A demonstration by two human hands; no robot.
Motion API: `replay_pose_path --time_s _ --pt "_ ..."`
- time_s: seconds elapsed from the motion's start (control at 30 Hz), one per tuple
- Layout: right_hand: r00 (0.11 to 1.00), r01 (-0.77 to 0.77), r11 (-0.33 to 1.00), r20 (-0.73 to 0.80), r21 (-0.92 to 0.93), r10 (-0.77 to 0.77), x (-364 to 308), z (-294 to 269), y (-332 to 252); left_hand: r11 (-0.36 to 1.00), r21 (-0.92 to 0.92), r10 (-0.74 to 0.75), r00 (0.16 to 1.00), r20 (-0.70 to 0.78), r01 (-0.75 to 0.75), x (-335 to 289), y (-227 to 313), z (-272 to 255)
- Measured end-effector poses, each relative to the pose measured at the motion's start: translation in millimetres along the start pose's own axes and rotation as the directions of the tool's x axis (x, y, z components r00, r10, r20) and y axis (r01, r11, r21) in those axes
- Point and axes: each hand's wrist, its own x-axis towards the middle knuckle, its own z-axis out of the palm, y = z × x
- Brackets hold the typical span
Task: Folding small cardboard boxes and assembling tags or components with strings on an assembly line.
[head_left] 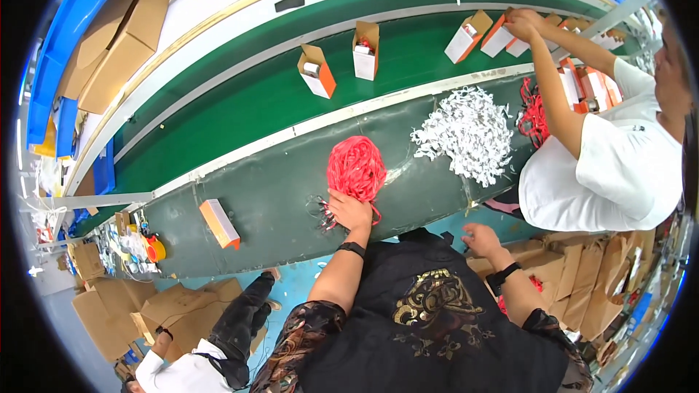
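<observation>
Head-worn fisheye view, looking steeply down past the wearer's black, gold-printed shirt [451, 335] onto the near dark-green worktop [280, 193], the long bright-green conveyor belt [415, 51] lying farther off.

1. The left hand [350, 211] touches the lower end of a red bundle [356, 166] on the dark table [280, 207].
2. The right hand [483, 239], fingers loosely bent, hangs beyond the near edge.
3. An orange-and-white box [220, 223] lies left of the bundle, a white pile [470, 135] right.

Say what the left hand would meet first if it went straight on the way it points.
Likely the red bundle: the left hand appears to touch its lower edge, though depth is unclear.
</observation>
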Motion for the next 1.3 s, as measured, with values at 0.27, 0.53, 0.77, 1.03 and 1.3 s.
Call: replay_pose_path --time_s 0.27,0.53,0.77,1.03,1.3 --pt "0.999 -0.007 1.000 0.034 -0.023 0.007 4 16 -41 0.922 -0.234 -0.308 0.951 0.038 0.308 44 17 -10" --pt "0.957 0.093 0.971 -0.289 0.220 -0.026 144 1 -197 0.949 -0.316 0.061 0.991 0.119 -0.020 22 -19 -26" --pt "0.942 -0.107 0.979 -0.297 0.171 0.155 267 36 -279 0.936 -0.233 0.320 0.912 0.255 -0.263 16 -68 -88" --pt "0.957 0.110 0.994 -0.272 0.010 -0.103 319 33 -319 0.792 -0.192 0.606 0.784 0.133 -0.580 58 -148 -84" --pt "0.876 0.211 0.967 -0.412 -0.142 -0.252 276 10 -299 0.719 -0.235 0.694 0.688 0.213 -0.654 75 -147 -66"
